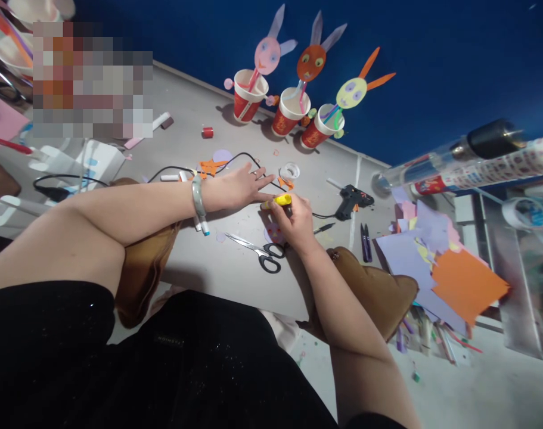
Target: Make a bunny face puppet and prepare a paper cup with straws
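My right hand grips a yellow marker, its tip end pointing left toward my left fingertips. Fingers stretched, my left hand lies on the table with nothing in its grasp. Just below the right hand sits a small pinkish-purple paper piece with red marks, partly hidden. Beside that piece are scissors with black handles, blades toward the left. White markers lie under my left wrist. What the marker touches is too small to make out.
Three red paper cups holding paper rabbit heads stand at the back. A black glue gun, tape roll, thread snips and orange paper scraps lie around. Coloured paper is piled right. A black cable crosses the table.
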